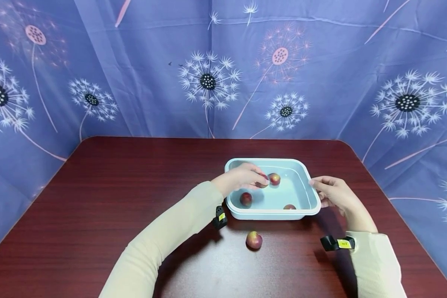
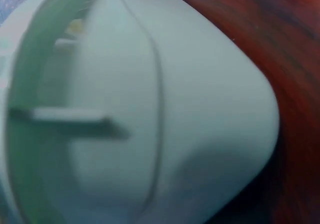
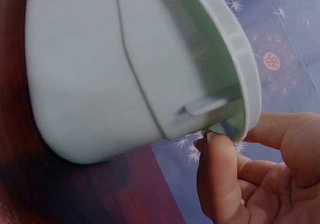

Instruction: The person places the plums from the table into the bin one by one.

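A pale blue plastic basin (image 1: 246, 214) stands on the table right of centre. My left hand (image 1: 244, 176) reaches over its left rim and holds a red plum (image 1: 262, 181) low inside it. Just right of that fruit lies a red and yellow plum (image 1: 275, 179). Another plum (image 1: 246, 199) rests near the front left, and one more (image 1: 289, 207) is partly hidden behind the front wall. My right hand (image 1: 338, 193) pinches the basin's right rim; in the right wrist view its thumb and fingers (image 3: 220, 174) grip the rim (image 3: 252, 94). The left wrist view shows only the basin's outer wall (image 2: 210, 84).
One plum (image 1: 254, 240) lies on the dark red wooden table (image 1: 134, 186) in front of the basin. Behind the table and along its sides hangs a blue cloth (image 1: 152, 82) with a dandelion print. Each wrist wears a black strap (image 1: 337, 243).
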The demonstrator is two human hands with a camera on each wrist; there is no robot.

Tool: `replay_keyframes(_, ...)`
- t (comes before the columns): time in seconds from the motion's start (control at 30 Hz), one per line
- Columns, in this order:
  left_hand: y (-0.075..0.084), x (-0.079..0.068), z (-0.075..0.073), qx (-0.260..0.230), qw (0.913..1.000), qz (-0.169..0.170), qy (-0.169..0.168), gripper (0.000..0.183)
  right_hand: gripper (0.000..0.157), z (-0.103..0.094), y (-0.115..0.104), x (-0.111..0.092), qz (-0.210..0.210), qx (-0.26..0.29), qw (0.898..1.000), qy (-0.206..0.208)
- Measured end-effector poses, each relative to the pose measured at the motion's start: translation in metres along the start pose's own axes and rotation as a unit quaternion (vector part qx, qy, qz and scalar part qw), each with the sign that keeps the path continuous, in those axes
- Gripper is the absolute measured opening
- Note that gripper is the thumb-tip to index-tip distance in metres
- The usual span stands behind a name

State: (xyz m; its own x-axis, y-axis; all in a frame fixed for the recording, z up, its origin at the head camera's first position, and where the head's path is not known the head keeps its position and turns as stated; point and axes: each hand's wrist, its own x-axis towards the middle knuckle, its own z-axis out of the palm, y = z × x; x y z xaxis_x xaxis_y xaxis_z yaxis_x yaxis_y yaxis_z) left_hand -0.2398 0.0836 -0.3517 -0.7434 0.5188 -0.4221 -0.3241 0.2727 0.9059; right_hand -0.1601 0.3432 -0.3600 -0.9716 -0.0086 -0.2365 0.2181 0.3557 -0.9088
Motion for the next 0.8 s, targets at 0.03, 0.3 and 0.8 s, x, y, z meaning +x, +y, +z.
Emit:
replay_keyframes(0.03,0.000,0.000,0.001,0.006,1.0000,-0.003,0.000,0.027,0.031,0.000,0.000,0.000,0.001,0.000,1.000,0.001)
replay_keyframes(0.3,-0.007,0.006,0.004,0.023,0.9997,-0.006,0.003,0.024,0.028,0.000,-0.001,0.000,0.000,0.003,1.000,0.004)
replay_keyframes(0.8,-0.015,0.009,0.007,0.099,0.9943,0.009,0.038,0.027,0.037,0.001,0.000,-0.001,-0.003,-0.002,1.000,0.004)
